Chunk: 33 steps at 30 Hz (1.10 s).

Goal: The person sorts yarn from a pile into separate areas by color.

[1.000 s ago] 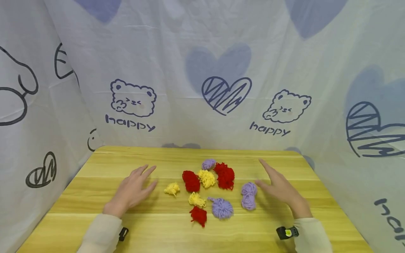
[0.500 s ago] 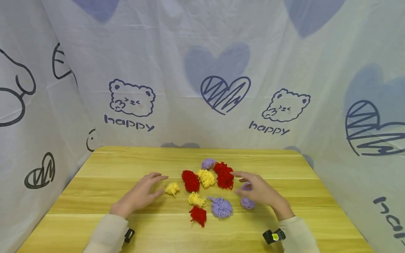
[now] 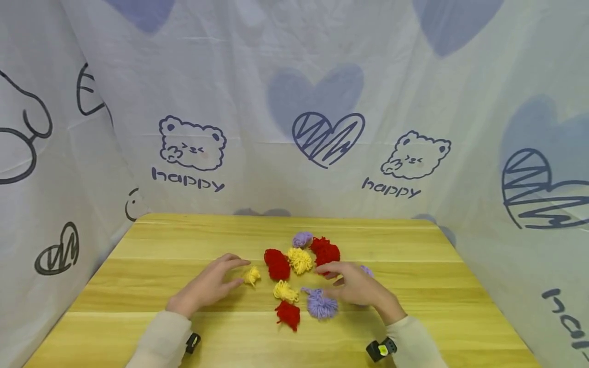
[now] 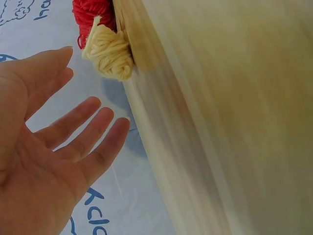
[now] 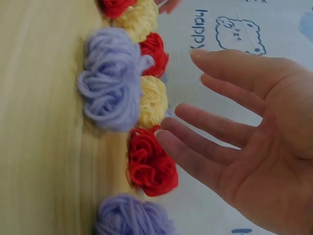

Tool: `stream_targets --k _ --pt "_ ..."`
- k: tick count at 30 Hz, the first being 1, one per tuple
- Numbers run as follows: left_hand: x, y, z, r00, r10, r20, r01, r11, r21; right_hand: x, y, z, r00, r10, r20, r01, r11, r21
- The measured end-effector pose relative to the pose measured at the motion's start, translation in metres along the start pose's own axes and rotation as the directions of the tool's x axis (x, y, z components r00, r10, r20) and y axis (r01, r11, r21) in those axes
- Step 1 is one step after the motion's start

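Small bundles of red, yellow and purple yarn are scattered in the middle of the wooden table [image 3: 138, 286]. My left hand [image 3: 207, 286] hovers beside the leftmost yellow yarn bundle [image 3: 252, 276], fingers extended and holding nothing; the left wrist view shows a gap between the fingers and that yarn [image 4: 108, 54]. Over on the other side, my right hand [image 3: 361, 289] hangs above the yarn with its fingers loosely extended. Nearest to it are a purple yarn bundle [image 3: 321, 304] and a red yarn bundle [image 3: 325, 249]. Another purple bundle [image 3: 366, 271] is mostly hidden behind this hand.
Between the hands lie a red bundle [image 3: 277, 265], a yellow bundle [image 3: 300, 260], a smaller yellow bundle [image 3: 286, 291] and a red one [image 3: 288, 315]. One purple bundle [image 3: 302, 238] sits farther back. A printed white curtain [image 3: 257, 168] encloses the table's back and sides.
Both hands have moved inward over the table, the right one much farther, passing over the right-hand purple bundle. The yarn bundles have stayed in place.
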State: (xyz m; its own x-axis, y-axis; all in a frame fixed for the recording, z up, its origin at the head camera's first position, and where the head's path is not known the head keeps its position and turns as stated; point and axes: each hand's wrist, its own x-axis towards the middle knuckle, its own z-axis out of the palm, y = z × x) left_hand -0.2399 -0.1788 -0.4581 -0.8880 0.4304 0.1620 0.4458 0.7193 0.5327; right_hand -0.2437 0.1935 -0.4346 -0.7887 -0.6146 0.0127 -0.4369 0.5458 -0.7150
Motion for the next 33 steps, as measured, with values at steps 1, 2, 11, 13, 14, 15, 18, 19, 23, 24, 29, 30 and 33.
stream_targets --k 1,2,11,13,14,15,18,19,23,24,29,30,33 --pt "0.000 0.000 0.001 1.000 0.001 0.001 -0.001 1.000 -0.003 0.000 -0.001 0.002 1.000 -0.002 0.009 0.002 1.000 -0.005" --pt "0.000 -0.001 0.001 1.000 0.003 0.005 -0.003 1.000 -0.006 0.001 -0.001 0.003 1.000 -0.002 0.015 0.003 1.000 -0.006" --pt "0.005 -0.001 0.003 0.998 0.022 0.061 -0.018 0.998 -0.060 0.002 -0.003 0.010 0.998 0.039 0.044 -0.037 0.998 -0.043" --pt "0.006 -0.001 0.003 0.998 0.020 0.065 -0.015 0.997 -0.070 0.002 -0.002 0.012 0.998 0.038 0.049 -0.035 0.998 -0.055" --pt "0.006 -0.001 0.004 0.998 0.019 0.064 -0.014 0.997 -0.078 0.002 -0.002 0.013 0.998 0.037 0.050 -0.034 0.998 -0.060" --pt "0.007 -0.001 0.004 0.998 0.019 0.063 -0.014 0.996 -0.083 0.002 -0.002 0.013 0.998 0.033 0.050 -0.029 0.997 -0.068" --pt "0.009 -0.002 0.007 0.998 0.016 0.054 -0.011 0.996 -0.093 0.001 -0.001 0.015 0.998 0.021 0.052 -0.017 0.996 -0.086" --pt "0.010 -0.002 0.007 0.999 0.012 0.051 -0.008 0.995 -0.095 0.001 -0.001 0.015 0.999 0.013 0.052 -0.008 0.996 -0.091" --pt "0.014 -0.003 0.010 0.999 0.000 0.051 0.005 0.994 -0.110 0.000 0.001 0.017 0.998 -0.004 0.061 0.011 0.995 -0.102" --pt "0.015 -0.003 0.011 0.999 -0.005 0.052 0.011 0.994 -0.113 0.000 0.002 0.018 0.998 -0.010 0.062 0.017 0.994 -0.105" --pt "0.018 -0.005 0.010 0.999 -0.021 0.046 0.026 0.994 -0.104 0.000 0.003 0.018 0.997 -0.033 0.069 0.041 0.991 -0.128" --pt "0.019 -0.005 0.009 0.999 -0.019 0.043 0.024 0.995 -0.101 0.001 0.004 0.017 0.997 -0.039 0.069 0.048 0.990 -0.135" --pt "0.019 -0.008 0.008 0.999 -0.014 0.038 0.018 0.995 -0.100 0.001 0.004 0.018 0.997 -0.041 0.070 0.052 0.987 -0.153"
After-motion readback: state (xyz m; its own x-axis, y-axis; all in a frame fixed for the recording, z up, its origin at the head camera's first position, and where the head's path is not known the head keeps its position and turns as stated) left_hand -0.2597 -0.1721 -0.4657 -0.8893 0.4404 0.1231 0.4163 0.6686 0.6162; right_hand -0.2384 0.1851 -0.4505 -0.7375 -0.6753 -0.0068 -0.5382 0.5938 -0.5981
